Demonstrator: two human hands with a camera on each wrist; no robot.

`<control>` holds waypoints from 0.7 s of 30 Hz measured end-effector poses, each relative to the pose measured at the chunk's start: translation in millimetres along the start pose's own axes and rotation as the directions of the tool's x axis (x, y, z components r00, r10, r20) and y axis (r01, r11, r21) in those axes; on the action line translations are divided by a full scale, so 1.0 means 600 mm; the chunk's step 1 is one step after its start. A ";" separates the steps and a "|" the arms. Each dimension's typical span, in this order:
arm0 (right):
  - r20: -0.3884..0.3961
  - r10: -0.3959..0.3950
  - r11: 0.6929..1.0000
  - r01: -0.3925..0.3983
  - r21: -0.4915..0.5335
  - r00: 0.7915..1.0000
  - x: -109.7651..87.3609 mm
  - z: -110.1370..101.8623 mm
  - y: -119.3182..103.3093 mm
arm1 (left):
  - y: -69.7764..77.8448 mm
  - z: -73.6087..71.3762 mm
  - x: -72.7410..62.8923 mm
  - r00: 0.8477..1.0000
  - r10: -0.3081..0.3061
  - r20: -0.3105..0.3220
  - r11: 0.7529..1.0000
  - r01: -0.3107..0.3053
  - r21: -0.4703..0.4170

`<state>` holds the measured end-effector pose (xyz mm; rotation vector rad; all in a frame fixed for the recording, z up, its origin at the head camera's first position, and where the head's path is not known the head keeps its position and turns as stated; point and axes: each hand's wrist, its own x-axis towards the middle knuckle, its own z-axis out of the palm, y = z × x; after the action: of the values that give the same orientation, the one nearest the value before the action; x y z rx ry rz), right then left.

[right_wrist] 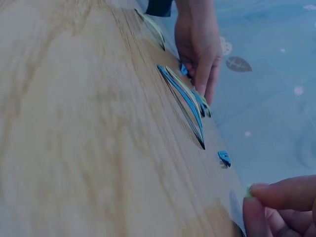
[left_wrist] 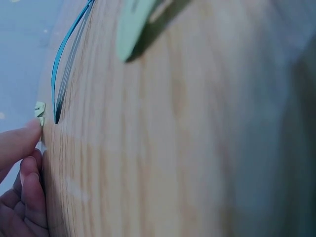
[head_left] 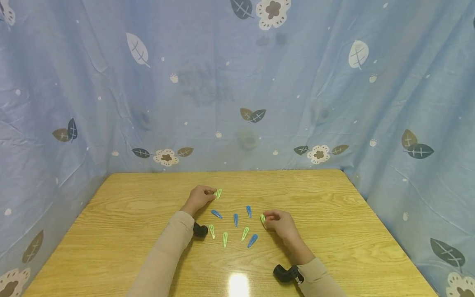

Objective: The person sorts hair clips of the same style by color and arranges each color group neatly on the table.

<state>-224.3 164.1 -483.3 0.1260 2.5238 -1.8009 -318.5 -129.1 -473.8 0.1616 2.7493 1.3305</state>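
My left hand (head_left: 200,197) reaches to the back of the group of snap hair clips, thumb and fingers pinching a green hair clip (left_wrist: 41,120). Right beside its fingertips lies another green hair clip (head_left: 219,193). On the right, my right hand (head_left: 281,224) pinches a green hair clip (head_left: 262,218) by one side; in the right wrist view only a sliver of that clip (right_wrist: 249,192) shows between thumb and finger. Between the hands lie several blue hair clips, one a blue clip (head_left: 235,220) near the middle, and three more green clips, such as a green clip (head_left: 225,239) at the front.
The clips lie spread on a wood-grain table (head_left: 326,198). A blue patterned curtain (head_left: 222,82) hangs behind and at both sides. Black wrist mounts (head_left: 283,273) stick out from the sleeves close above the tabletop, the left mount (head_left: 200,230) near a green clip.
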 end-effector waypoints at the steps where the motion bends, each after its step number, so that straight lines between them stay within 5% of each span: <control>1: 0.005 0.005 1.000 -0.005 0.030 1.000 0.001 0.000 0.000 | 0.000 0.000 0.000 1.000 -0.002 0.001 1.000 0.002 -0.003; 11: 0.031 0.014 0.966 -0.021 0.258 0.999 0.002 0.006 -0.012 | 0.001 -0.002 0.003 1.000 -0.004 0.004 1.000 0.004 -0.012; 21: 0.051 -0.009 0.965 -0.005 0.260 0.999 0.007 0.021 -0.023 | -0.005 -0.001 0.006 1.000 0.008 0.012 1.000 -0.008 -0.014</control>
<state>-229.6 148.2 -474.7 0.0820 2.2419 -2.0998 -322.5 -130.8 -475.7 0.1792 2.7319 1.3465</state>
